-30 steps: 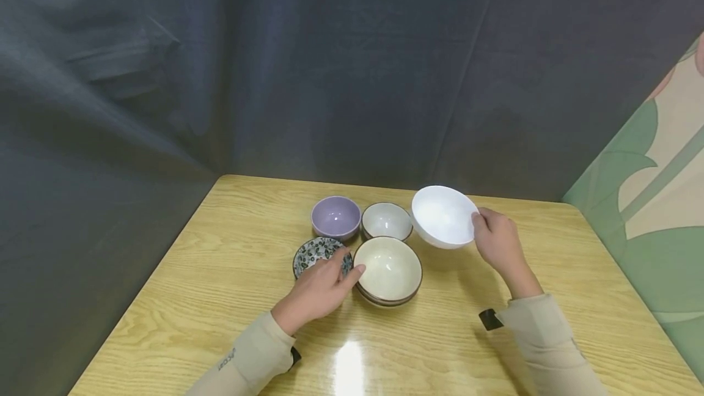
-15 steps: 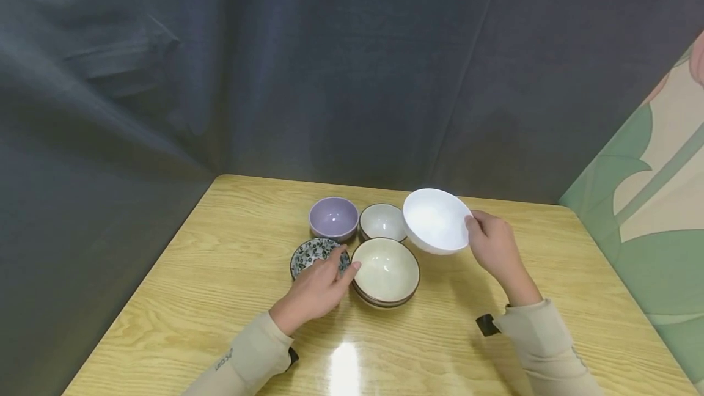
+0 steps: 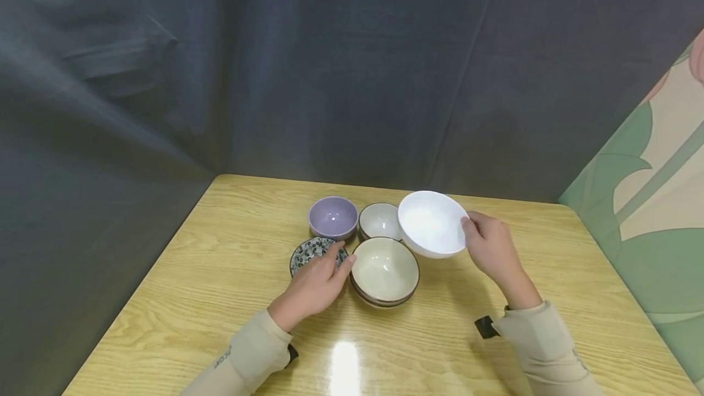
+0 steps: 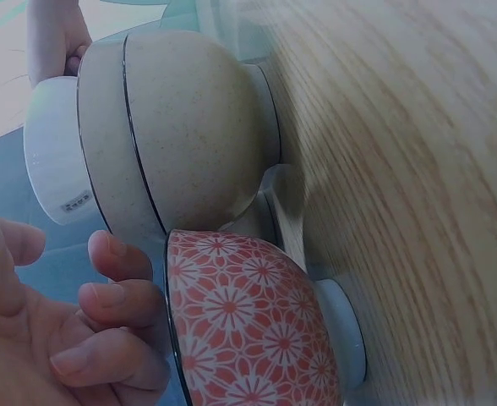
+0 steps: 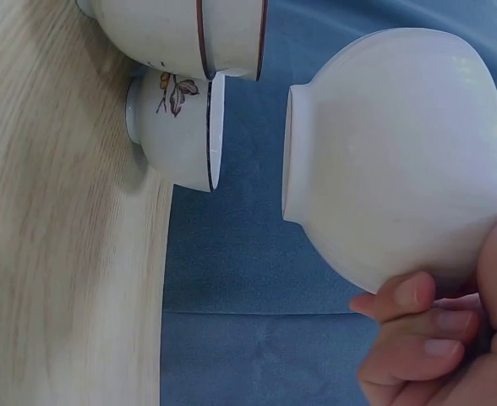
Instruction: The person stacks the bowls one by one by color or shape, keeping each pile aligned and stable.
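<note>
blue-grey cloth hangs behind a wood-grained surface bearing a purple bowl, a small dark-rimmed white bowl and two stacked cream bowls. above the surface, right of the stack, a person's right hand pinches the rim of a tilted plain white bowl. the left hand, its fingers loosely spread, is over a floral-lined bowl beside the stack; whether it touches is unclear.
</note>
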`<control>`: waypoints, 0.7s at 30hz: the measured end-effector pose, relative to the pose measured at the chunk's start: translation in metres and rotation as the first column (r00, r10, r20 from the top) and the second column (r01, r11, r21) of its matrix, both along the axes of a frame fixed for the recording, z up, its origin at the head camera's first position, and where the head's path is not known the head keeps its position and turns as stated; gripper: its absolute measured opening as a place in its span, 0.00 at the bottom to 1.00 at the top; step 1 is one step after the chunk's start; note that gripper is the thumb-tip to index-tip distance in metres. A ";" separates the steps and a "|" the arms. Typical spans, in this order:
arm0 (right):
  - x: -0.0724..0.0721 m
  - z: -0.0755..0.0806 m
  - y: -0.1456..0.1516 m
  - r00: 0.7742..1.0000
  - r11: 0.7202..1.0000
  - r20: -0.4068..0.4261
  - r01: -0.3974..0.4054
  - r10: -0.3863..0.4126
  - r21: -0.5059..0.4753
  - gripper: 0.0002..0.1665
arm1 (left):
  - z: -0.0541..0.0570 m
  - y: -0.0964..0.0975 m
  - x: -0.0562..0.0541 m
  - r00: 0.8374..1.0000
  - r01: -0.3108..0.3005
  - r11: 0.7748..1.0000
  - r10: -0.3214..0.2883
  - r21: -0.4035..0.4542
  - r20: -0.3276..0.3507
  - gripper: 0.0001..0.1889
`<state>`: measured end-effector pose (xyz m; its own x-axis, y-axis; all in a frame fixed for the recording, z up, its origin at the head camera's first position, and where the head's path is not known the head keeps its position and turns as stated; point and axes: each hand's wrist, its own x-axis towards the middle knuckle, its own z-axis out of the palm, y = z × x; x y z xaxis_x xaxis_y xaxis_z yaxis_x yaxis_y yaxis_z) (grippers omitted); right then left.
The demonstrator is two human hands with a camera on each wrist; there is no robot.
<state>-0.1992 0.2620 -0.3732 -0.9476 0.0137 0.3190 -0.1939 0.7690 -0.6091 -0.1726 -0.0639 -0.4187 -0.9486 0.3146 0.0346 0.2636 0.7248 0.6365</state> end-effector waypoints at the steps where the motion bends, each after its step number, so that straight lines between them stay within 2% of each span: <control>1: 0.000 0.000 0.000 1.000 1.000 0.004 -0.001 0.001 0.001 0.23 | 0.000 0.001 0.000 1.000 -0.004 1.000 0.004 -0.001 -0.002 0.38; 21: 0.008 0.006 -0.009 0.999 0.999 0.025 -0.042 0.042 -0.012 0.21 | 0.000 0.005 -0.002 1.000 -0.008 1.000 0.008 -0.016 -0.008 0.38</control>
